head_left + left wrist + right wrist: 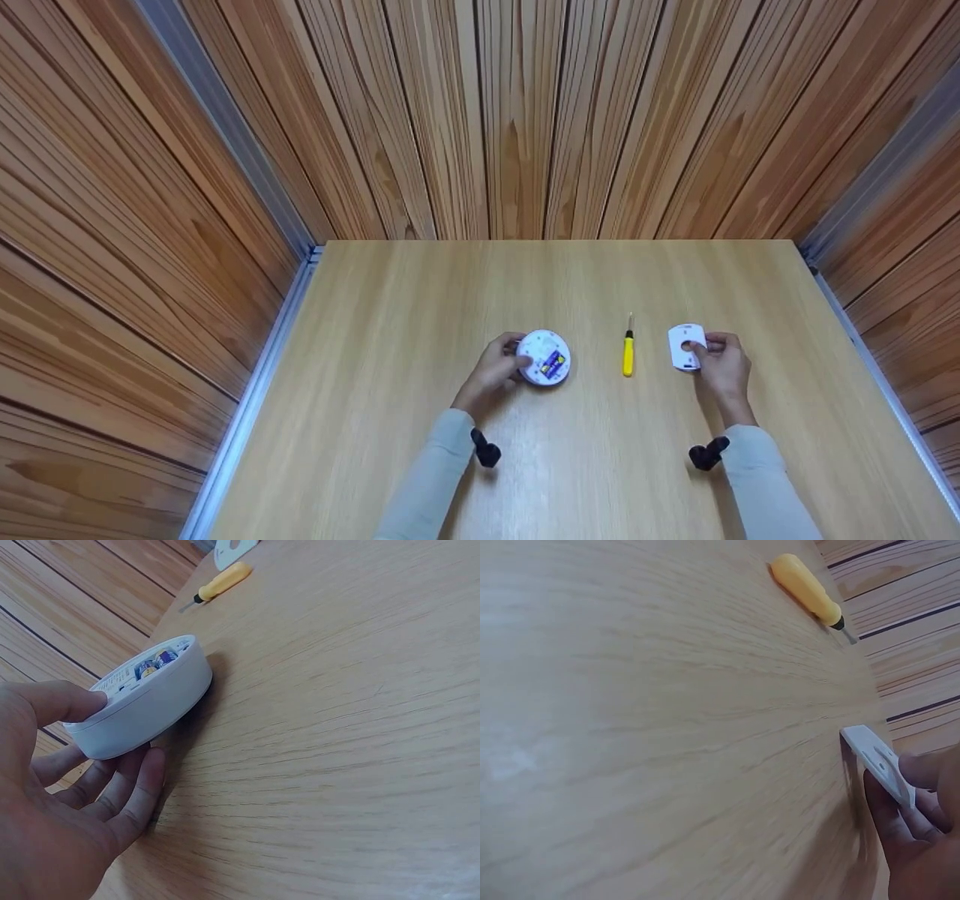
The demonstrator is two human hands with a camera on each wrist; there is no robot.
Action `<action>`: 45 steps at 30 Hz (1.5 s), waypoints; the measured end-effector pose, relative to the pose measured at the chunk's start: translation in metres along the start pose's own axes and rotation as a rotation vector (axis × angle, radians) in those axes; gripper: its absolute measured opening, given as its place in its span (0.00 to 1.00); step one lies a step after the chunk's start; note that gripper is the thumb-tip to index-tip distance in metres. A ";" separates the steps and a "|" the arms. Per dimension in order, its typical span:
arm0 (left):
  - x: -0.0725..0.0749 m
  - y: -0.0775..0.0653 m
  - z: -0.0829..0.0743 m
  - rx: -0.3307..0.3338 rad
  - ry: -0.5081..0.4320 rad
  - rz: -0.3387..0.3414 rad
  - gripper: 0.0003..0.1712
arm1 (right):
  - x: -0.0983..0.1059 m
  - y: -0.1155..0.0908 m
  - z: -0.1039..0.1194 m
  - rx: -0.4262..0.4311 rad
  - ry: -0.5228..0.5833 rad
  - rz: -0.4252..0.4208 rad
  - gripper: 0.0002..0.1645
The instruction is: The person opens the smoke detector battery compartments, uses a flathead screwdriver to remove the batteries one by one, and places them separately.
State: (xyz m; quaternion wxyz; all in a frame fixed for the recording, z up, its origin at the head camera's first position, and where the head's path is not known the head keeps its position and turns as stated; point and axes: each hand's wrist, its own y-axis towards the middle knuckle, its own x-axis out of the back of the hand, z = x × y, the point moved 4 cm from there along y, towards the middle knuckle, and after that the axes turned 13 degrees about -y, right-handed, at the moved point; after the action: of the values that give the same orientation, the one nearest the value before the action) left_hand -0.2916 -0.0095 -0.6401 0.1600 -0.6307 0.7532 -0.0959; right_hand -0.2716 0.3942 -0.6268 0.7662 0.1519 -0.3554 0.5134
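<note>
My left hand (495, 361) grips a round white battery device (555, 345) by its left edge, thumb on top and fingers beneath. Two blue-and-yellow batteries (156, 662) sit in the open compartment on its upper face, and the device is tilted just above the table in the left wrist view. On the right, my right hand (727, 371) pinches a flat white plate (684, 335) with a round hole in it, thumb on the upper face and fingers below. In the right wrist view the plate (870, 754) is tilted, with its shadow on the tabletop.
A yellow-handled screwdriver (628, 356) lies on the wooden table (420, 300) between the two hands, its tip pointing to the back. Wood-plank walls (517, 120) stand behind and at both sides. A metal rail (255, 382) runs along the table's left edge.
</note>
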 end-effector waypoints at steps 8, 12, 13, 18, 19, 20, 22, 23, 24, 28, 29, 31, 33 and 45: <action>0.000 -0.001 -0.001 -0.001 -0.004 0.000 0.29 | 0.000 -0.002 0.003 0.023 -0.151 -0.072 0.21; -0.001 0.000 -0.003 -0.038 -0.006 0.010 0.29 | 0.001 -0.004 0.004 0.051 -0.193 -0.132 0.19; -0.001 0.000 -0.003 -0.045 -0.007 0.012 0.29 | 0.002 -0.004 0.004 0.063 -0.202 -0.147 0.18; -0.001 -0.001 -0.004 -0.034 0.010 0.008 0.29 | 0.003 -0.004 0.003 0.078 -0.211 -0.156 0.17; 0.000 -0.002 -0.004 -0.029 0.010 0.008 0.29 | 0.003 -0.004 0.002 0.071 -0.208 -0.145 0.17; 0.000 -0.002 -0.004 -0.026 0.007 0.008 0.29 | 0.003 -0.004 0.002 0.066 -0.207 -0.132 0.17; -0.001 -0.001 -0.004 -0.023 -0.009 0.009 0.28 | 0.003 -0.004 0.002 0.058 -0.205 -0.110 0.18; -0.001 -0.001 -0.004 -0.021 -0.019 0.010 0.28 | 0.003 -0.004 0.002 0.056 -0.207 -0.103 0.18; -0.001 -0.001 -0.004 -0.019 -0.031 0.011 0.28 | 0.002 -0.004 0.003 0.056 -0.207 -0.100 0.18; -0.002 0.000 -0.003 -0.006 -0.055 0.011 0.28 | 0.000 -0.004 0.006 0.063 -0.203 -0.094 0.18; -0.002 0.000 -0.003 -0.001 -0.058 0.013 0.28 | 0.000 -0.004 0.007 0.066 -0.201 -0.090 0.18; -0.002 0.000 -0.002 0.006 -0.060 0.017 0.29 | -0.002 -0.006 0.011 0.072 -0.192 -0.077 0.18; -0.002 0.000 -0.002 0.010 -0.058 0.022 0.30 | -0.005 -0.009 0.017 0.089 -0.178 -0.074 0.17; -0.004 0.002 -0.006 -0.119 -0.040 -0.027 0.17 | -0.024 -0.023 0.059 0.316 -0.178 -0.055 0.10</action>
State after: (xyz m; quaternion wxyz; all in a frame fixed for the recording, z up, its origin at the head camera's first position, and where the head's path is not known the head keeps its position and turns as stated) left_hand -0.2953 -0.0051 -0.6349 0.1357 -0.6510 0.7457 -0.0404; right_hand -0.2794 0.3332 -0.5989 0.7121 0.3250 -0.3326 0.5260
